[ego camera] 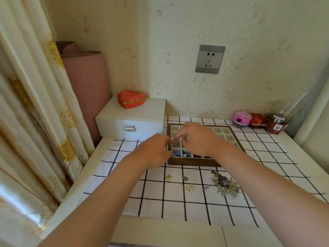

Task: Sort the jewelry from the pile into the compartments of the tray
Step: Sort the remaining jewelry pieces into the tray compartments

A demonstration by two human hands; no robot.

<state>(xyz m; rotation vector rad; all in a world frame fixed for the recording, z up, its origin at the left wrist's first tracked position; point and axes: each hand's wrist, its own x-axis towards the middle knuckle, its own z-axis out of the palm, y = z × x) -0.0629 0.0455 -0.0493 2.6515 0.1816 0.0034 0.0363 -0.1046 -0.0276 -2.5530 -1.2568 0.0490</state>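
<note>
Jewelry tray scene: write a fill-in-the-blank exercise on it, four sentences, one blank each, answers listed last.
1. The red box on top of the white jewelry case is shaped like a ____.
2. The beads in the near-left compartments of the tray are ____ in colour.
3. The jewelry pile lies on a white cloth with ____ grid lines.
4. As the person sees it, the white jewelry case stands to the ____ of the tray.

Missing words: heart; blue; black; left.
</note>
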